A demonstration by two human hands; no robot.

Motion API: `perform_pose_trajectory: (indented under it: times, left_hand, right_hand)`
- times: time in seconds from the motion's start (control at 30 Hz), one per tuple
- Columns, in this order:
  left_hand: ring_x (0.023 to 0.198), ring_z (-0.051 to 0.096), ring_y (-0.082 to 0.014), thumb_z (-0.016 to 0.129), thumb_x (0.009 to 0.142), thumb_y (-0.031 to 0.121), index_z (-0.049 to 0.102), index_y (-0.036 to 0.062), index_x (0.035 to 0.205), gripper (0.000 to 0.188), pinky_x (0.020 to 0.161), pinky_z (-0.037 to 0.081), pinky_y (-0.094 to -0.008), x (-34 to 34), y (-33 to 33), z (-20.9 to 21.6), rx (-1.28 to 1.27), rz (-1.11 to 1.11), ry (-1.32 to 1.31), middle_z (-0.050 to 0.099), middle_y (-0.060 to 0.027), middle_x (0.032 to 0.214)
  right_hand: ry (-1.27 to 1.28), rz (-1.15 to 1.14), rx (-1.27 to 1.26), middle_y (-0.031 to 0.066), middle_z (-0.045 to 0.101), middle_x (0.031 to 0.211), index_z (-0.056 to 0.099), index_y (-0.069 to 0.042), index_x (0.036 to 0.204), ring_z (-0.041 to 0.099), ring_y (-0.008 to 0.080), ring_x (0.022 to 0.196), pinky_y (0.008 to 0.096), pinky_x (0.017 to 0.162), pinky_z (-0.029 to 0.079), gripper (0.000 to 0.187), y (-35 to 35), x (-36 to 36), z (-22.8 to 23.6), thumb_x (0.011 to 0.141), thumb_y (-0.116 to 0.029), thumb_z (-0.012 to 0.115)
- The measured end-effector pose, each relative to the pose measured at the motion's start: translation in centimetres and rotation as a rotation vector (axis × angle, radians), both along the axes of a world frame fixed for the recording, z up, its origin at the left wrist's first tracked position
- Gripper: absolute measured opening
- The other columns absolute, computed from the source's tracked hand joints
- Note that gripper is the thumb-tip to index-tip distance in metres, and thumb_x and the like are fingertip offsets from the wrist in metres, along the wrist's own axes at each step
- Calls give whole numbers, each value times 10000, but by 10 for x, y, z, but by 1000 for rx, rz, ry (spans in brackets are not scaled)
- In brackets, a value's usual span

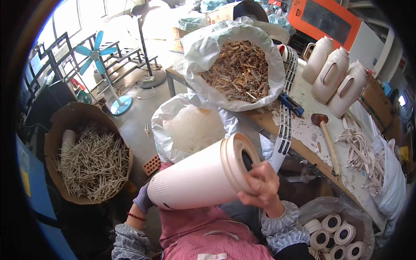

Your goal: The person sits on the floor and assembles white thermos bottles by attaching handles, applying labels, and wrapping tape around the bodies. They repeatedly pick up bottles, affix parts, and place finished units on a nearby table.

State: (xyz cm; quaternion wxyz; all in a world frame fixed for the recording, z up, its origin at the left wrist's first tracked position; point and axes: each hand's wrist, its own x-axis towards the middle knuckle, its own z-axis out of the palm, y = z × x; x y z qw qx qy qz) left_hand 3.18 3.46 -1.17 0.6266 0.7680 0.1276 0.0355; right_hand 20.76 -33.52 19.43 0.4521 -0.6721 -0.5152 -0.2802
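A pale cream-pink thermos flask casing (190, 180) lies slantwise across my lap, its wide end up and to the right. My left hand (143, 198), in a purple-grey glove, holds the lower left end, partly hidden behind it. At the wide end sits a round ring-shaped base (226, 162) with a dark centre. The bare fingers of my right hand (262, 184) are bent round the rim of this base, slightly blurred. Similar round bases (344, 234) with dark centres lie in a plastic-lined container at the lower right.
Several handled thermos casings (333, 73) stand on the worn table (312, 141) to the right, with a mallet (327, 141) and loose pale straps (364, 149). Lined bags hold brown scraps (237, 69) and whitish pieces (193, 128). A cardboard box (54, 143) of thin plastic sticks stands left.
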Motion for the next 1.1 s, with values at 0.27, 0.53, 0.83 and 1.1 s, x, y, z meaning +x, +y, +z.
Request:
perform_pose_trajectory:
  times: [0.27, 0.53, 0.83, 1.1]
  left_hand:
    - [1007, 573, -287, 485, 905, 287, 590, -2, 1105, 367, 899, 462, -388, 41, -10, 131, 77, 489, -396, 593, -138, 1104]
    - [918, 651, -404, 576, 856, 65, 659, 2, 1035, 207, 784, 548, -476, 4, -101, 290, 1027, 127, -987, 630, -290, 1078]
    - [1048, 537, -338, 518, 917, 261, 519, 17, 1146, 335, 919, 436, -460, -1, -42, 179, 685, 274, -849, 544, -202, 1151]
    - [981, 548, -190, 424, 997, 258, 574, 2, 984, 297, 923, 435, -344, 0, 4, 40, 333, 755, -579, 576, -91, 1063]
  right_hand:
    - [767, -197, 407, 97, 629, 865, 641, 23, 1089, 583, 206, 782, 317, 744, 476, 335, -16, 29, -88, 857, -220, 650]
    - [1693, 437, 483, 66, 654, 1119, 635, -21, 1191, 610, 155, 1009, 314, 880, 486, 419, 34, 75, -195, 970, -365, 545]
    - [1194, 40, 386, 36, 677, 943, 687, -6, 1023, 609, 91, 830, 245, 724, 496, 274, 11, 94, -125, 987, -234, 541]
    - [670, -169, 189, 96, 570, 703, 666, 6, 994, 540, 201, 641, 318, 616, 429, 236, 9, 36, -42, 929, -215, 617]
